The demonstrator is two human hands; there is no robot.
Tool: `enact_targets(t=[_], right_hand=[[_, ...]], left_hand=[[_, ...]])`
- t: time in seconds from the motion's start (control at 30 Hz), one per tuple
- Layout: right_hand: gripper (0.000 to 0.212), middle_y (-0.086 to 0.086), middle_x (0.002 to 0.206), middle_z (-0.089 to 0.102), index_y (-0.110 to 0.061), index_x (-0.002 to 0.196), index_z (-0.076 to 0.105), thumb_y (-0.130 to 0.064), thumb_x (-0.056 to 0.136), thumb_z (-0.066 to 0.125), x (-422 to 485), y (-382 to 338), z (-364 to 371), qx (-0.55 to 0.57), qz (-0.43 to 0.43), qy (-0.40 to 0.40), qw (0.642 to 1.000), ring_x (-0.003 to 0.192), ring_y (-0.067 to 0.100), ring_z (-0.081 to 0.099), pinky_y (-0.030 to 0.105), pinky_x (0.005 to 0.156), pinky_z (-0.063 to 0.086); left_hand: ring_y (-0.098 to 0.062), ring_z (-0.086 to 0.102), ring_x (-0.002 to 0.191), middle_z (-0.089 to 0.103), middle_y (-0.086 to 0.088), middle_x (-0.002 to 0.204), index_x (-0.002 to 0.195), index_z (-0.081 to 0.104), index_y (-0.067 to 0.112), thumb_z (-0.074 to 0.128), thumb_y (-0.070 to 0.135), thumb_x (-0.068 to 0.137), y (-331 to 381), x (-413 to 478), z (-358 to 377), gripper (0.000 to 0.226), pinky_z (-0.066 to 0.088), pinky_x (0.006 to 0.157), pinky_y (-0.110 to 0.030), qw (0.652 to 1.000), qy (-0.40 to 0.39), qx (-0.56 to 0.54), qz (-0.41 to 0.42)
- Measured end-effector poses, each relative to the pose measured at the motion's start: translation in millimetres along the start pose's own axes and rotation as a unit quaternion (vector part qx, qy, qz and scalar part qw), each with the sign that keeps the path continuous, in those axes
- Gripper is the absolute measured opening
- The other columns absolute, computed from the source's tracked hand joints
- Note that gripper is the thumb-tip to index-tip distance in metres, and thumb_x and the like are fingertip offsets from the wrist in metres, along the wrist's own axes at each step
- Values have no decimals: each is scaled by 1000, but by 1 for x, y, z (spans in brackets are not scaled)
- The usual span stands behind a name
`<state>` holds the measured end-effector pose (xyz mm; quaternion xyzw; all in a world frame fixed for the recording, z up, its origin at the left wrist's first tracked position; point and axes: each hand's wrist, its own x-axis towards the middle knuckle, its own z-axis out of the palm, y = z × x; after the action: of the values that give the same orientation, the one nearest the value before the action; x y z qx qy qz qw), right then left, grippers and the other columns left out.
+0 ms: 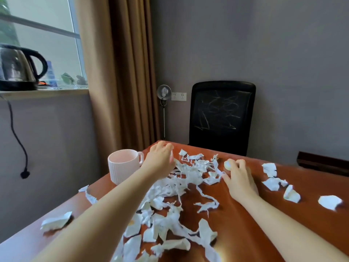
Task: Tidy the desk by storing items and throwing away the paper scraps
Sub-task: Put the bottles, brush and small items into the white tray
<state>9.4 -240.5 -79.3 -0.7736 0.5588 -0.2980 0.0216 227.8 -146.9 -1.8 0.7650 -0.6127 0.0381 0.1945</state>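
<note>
Reaching across the desk (264, 233) with both arms, over the paper scraps (179, 195) strewn down its middle. Arches the left hand (160, 160) over their far end, fingers bent down and blurred; cannot tell whether holding anything. Curls the right hand (238, 178) onto one crumpled scrap (227, 164), apparently pinching it.

Could clip the mug (123, 167), upright just beside the left wrist near the desk's left edge, handle pointing right toward that hand, and tip it over the side. Could also flick paper scraps off the far edge by raking outward.

Lie long as a heap, near edge to far end, between the hands.
</note>
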Motion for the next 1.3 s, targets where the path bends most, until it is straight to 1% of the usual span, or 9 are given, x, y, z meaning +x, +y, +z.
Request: enact_targets(t=[0.1,0.3,0.4,0.5,0.63,0.83,1.1,1.17,1.3], right_hand=[[50,4,147,30,-23,144,28,-36,98,41,14,-11,4,-80,-4,17,997,129,20,37,28,99,43],[53,6,153,24,-25,148,20,-41,99,33,29,-6,8,-82,17,-19,996,137,25,30,35,107,36],[51,5,148,36,-25,148,22,-40,100,32,34,-3,11,-75,9,-29,997,133,25,35,35,105,37],[41,4,138,47,-22,139,39,-33,100,34,35,-2,11,-50,-19,-32,998,123,22,43,31,99,41],[36,4,132,49,-20,132,45,-30,99,41,33,0,10,11,-17,-28,999,116,20,49,27,91,45],[40,4,133,49,-21,135,43,-33,96,47,21,4,-1,96,-1,-45,994,116,21,52,26,91,46],[48,5,148,35,-21,142,32,-31,97,45,-2,3,-42,134,34,-79,987,132,25,41,35,102,42],[44,6,146,37,-21,140,36,-30,97,46,-7,3,-61,140,29,-79,987,128,24,44,32,99,43],[29,2,124,50,-21,124,51,-29,96,50,-23,4,-111,149,-9,-90,985,105,14,50,21,79,42]], left_hand=[[-34,28,138,24,-7,153,145,29,23,54,24,92,-3,29,11,58,38,106,-45,999,-18,16,-21],[-41,37,130,28,-14,148,146,23,25,60,28,89,-7,64,41,68,43,101,-51,991,-78,56,-90],[-42,43,123,31,-16,142,144,27,22,53,21,93,-14,66,52,57,46,97,-49,992,-52,76,-87],[-37,53,107,36,-15,131,138,33,21,51,23,94,-20,64,55,47,52,86,-42,995,-20,60,-76],[-33,56,100,39,-13,125,131,39,20,53,24,94,-14,58,52,40,52,75,-35,997,13,39,-70],[-25,50,87,39,-11,123,127,40,22,58,20,90,8,55,17,41,48,64,-30,994,41,-78,-58],[-18,44,103,34,-5,129,126,39,22,62,22,88,48,28,-34,45,45,54,-12,970,49,-237,36],[-16,48,98,34,-3,127,126,40,23,64,25,86,63,16,-46,47,47,50,-11,960,50,-272,51],[-15,54,91,40,-4,121,119,43,23,67,26,84,96,-18,-57,43,54,60,-17,937,55,-335,75]])
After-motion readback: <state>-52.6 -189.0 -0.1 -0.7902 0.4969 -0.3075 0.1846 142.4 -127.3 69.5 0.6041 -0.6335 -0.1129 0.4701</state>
